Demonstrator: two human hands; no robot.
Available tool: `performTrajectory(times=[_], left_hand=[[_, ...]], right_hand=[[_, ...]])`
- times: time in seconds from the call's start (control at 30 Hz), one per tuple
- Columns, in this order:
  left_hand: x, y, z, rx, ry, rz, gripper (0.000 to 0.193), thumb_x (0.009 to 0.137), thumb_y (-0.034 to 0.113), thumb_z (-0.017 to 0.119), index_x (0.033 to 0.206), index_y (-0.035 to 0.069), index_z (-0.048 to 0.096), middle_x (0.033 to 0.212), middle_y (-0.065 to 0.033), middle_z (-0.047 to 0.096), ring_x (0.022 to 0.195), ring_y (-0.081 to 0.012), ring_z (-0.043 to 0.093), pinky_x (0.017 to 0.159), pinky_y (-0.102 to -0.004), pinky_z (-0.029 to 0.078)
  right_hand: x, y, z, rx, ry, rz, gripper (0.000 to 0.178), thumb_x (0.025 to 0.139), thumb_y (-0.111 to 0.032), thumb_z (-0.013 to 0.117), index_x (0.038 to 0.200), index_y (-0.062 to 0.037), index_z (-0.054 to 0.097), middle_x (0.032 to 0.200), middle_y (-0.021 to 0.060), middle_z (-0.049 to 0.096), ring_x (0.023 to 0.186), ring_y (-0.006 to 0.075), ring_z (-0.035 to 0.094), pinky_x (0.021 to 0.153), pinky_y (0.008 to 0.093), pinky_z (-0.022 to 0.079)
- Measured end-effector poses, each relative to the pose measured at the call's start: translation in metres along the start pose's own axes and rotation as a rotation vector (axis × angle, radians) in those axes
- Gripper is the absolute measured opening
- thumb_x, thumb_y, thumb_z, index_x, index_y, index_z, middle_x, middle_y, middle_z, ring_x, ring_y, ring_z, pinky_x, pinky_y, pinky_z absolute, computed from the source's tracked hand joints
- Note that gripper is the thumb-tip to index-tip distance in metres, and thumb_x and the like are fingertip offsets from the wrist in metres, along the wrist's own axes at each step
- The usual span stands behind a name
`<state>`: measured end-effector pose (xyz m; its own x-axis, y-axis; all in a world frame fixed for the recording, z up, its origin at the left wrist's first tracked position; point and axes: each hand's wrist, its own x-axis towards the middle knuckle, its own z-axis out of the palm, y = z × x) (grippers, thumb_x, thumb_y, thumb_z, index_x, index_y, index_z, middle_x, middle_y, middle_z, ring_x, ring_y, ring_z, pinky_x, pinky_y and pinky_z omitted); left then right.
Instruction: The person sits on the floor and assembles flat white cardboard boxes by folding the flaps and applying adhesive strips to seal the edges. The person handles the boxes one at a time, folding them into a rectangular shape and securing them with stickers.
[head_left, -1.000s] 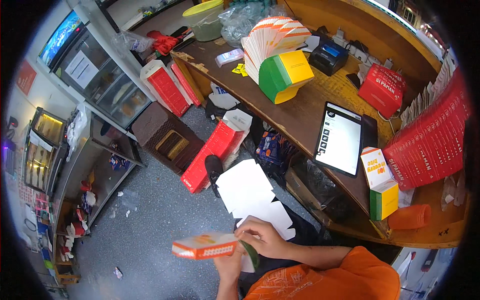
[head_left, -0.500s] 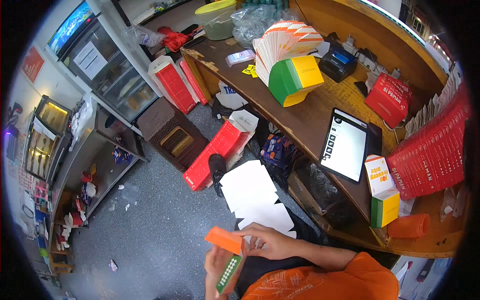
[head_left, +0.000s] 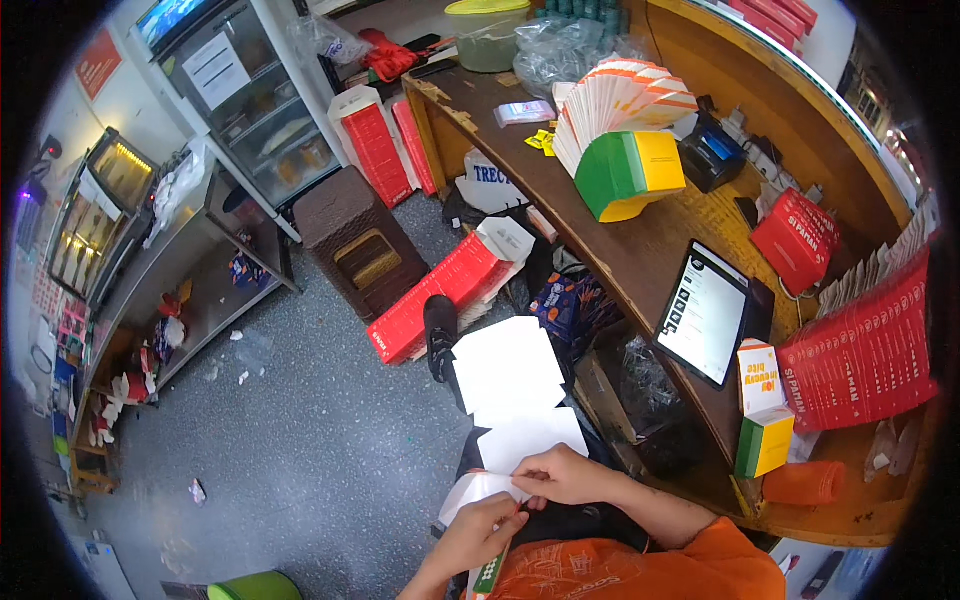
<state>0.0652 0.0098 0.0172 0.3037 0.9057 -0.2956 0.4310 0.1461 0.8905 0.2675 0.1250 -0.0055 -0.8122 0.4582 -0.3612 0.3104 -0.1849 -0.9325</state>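
Observation:
Both hands are closed on a partly folded cardboard box [head_left: 467, 493] above my lap. Its white inner side shows now, and a green patterned strip of it sticks out below my left hand [head_left: 482, 530]. My right hand [head_left: 567, 476] pinches the far edge of the box, its fingertips close to those of the left. Just beyond the hands, flat white carton blanks [head_left: 508, 372] lie across my legs. Part of the box is hidden behind my fingers.
To the right, a wooden counter [head_left: 560, 190] carries fanned carton stacks [head_left: 620, 110], a tablet [head_left: 703, 315], red cartons [head_left: 860, 340], a green-yellow box [head_left: 765, 443] and an orange cup [head_left: 803, 483]. A red carton stack [head_left: 440, 295] and brown woven stool [head_left: 360, 245] stand on the floor.
The box has turned from its orange and green outside to its white inside. My left hand has moved right and the right hand slightly right, bringing their fingertips together.

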Motion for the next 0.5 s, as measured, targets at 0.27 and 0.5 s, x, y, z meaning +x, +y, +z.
performTrajectory(times=[0.27, 0.5], left_hand=[[-0.007, -0.021, 0.037, -0.892, 0.048, -0.458, 0.033, 0.111, 0.028, 0.049, 0.119, 0.001, 0.066, 0.099, -0.0002, 0.064, 0.092, -0.0103, 0.057, 0.081, -0.0278, 0.047], [0.003, -0.034, 0.067, -0.823, -0.062, -0.329, 0.028, 0.106, 0.029, 0.061, 0.116, 0.004, 0.067, 0.107, -0.0003, 0.066, 0.099, -0.0085, 0.059, 0.086, -0.0266, 0.048]], right_hand=[[-0.02, 0.008, -0.002, 0.079, 0.123, 0.105, 0.015, 0.097, -0.007, 0.067, 0.102, 0.0067, 0.069, 0.082, 0.0112, 0.073, 0.073, 0.0149, 0.072, 0.065, 0.0281, 0.057], [-0.064, 0.023, 0.018, -0.125, 0.21, 0.205, 0.012, 0.096, -0.009, 0.07, 0.095, 0.0033, 0.071, 0.082, 0.0062, 0.073, 0.076, 0.0103, 0.068, 0.068, 0.0267, 0.055]])
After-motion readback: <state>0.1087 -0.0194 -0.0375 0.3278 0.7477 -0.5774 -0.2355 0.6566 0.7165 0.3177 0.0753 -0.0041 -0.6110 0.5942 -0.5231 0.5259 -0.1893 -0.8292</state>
